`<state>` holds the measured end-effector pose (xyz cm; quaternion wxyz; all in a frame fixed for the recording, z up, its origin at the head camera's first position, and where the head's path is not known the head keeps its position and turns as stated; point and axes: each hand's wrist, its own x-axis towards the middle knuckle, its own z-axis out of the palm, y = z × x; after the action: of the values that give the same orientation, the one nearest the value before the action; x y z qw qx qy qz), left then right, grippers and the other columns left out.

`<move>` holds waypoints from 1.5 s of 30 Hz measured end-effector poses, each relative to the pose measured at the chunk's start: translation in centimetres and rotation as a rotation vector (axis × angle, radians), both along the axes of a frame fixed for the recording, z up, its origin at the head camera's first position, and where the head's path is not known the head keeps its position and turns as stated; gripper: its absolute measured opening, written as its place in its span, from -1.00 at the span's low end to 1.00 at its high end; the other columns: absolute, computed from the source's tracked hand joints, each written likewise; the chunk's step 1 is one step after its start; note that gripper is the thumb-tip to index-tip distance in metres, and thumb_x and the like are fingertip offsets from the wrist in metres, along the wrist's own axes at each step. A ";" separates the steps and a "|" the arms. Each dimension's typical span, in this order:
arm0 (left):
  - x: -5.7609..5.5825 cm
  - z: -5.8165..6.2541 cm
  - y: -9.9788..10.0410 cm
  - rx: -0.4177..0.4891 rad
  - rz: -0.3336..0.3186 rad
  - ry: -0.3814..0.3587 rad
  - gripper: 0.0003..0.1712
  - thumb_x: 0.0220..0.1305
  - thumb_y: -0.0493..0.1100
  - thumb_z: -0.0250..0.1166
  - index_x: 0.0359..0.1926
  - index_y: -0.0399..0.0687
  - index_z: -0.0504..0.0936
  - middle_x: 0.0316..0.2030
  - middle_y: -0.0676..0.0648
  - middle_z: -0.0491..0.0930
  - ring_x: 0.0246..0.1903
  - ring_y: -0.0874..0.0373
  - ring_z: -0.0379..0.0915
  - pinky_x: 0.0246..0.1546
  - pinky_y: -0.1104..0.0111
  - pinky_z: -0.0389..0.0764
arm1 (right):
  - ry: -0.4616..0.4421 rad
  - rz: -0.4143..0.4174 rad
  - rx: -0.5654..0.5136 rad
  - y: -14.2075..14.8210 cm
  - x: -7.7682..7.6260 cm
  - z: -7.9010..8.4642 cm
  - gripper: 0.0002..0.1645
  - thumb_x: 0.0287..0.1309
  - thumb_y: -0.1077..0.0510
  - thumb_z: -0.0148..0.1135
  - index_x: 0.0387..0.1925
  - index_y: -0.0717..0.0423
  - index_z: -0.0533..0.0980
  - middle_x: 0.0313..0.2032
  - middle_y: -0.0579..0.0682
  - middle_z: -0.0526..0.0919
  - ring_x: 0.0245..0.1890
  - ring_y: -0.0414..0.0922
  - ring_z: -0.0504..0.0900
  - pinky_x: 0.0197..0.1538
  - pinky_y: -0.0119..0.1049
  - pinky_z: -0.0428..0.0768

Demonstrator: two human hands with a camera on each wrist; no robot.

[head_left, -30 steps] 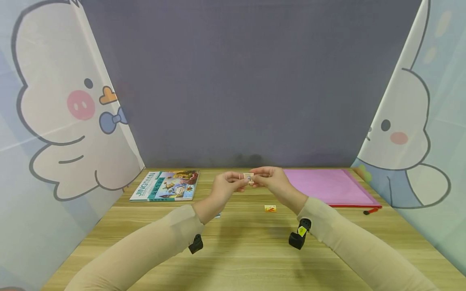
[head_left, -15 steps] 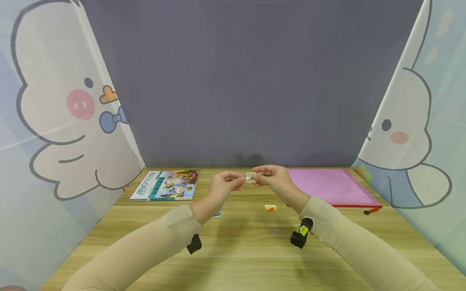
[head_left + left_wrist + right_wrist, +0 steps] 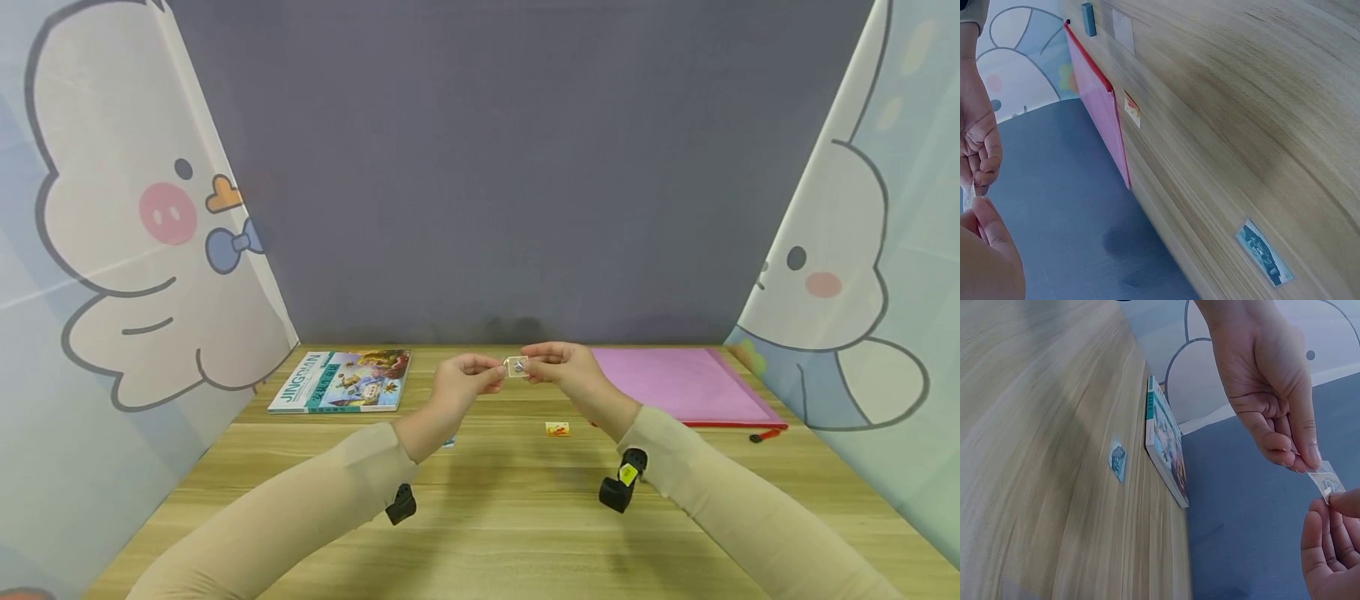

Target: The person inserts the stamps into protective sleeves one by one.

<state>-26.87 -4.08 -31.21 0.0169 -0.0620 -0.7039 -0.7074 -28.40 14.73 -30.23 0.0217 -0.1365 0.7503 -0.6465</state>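
Observation:
Between both hands, raised over the table, is a small pale stamp-like picture piece (image 3: 517, 367) with a light border. A clear sleeve edge shows around it in the right wrist view. My left hand (image 3: 459, 392) pinches its left edge between thumb and fingers. From the other side, my right hand (image 3: 573, 379) pinches it, thumb over its face. On the table below lie a yellow-and-red picture piece (image 3: 557, 430) and a blue picture piece (image 3: 1265, 253), the latter mostly hidden by my left wrist in the head view.
At the back left lies a book (image 3: 345, 383) with a colourful cover. A pink pouch (image 3: 675, 385) with a red zip edge is at the back right. In the left wrist view, a blue block (image 3: 1089, 20) and a whitish rectangle (image 3: 1124, 31) sit on the table. A dark panel (image 3: 517, 183) stands behind.
The hands have drawn slightly apart and the held piece has shifted a little right, with more of its face showing. Over the last half second they hardly move.

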 end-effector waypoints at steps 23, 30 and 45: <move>0.1 -0.3 0.1 0.006 -0.012 0.005 -0.81 0.20 -0.29 0.36 -0.21 -0.36 0.67 -0.39 -0.10 0.68 -0.44 0.19 0.64 -0.24 0.33 0.72 | -0.045 0.111 -0.001 0.4 -0.3 -0.5 -0.64 0.28 0.28 0.19 -0.01 0.52 0.49 -0.29 -0.02 0.72 -0.29 -0.15 0.71 -0.01 -0.24 0.68; 0.0 -0.4 0.2 0.001 -0.007 0.013 -0.79 0.20 -0.27 0.37 -0.21 -0.37 0.66 -0.39 -0.11 0.69 -0.47 0.24 0.63 -0.27 0.37 0.72 | -0.047 0.087 0.012 0.4 -0.3 -0.4 -0.68 0.27 0.28 0.19 -0.03 0.47 0.51 -0.29 -0.04 0.72 -0.23 -0.07 0.71 -0.01 -0.26 0.68; 0.1 -0.4 0.2 0.020 0.007 0.003 -0.82 0.20 -0.28 0.36 -0.22 -0.34 0.66 -0.41 -0.07 0.68 -0.42 0.15 0.66 -0.20 0.29 0.73 | -0.054 0.134 0.082 0.2 0.0 0.3 -0.66 0.27 0.23 0.22 -0.03 0.44 0.53 -0.27 0.12 0.73 -0.28 -0.10 0.71 0.03 -0.14 0.67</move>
<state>-26.75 -3.91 -31.59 0.0210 -0.0607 -0.6971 -0.7141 -28.36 14.96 -29.95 0.0907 -0.1681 0.7645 -0.6157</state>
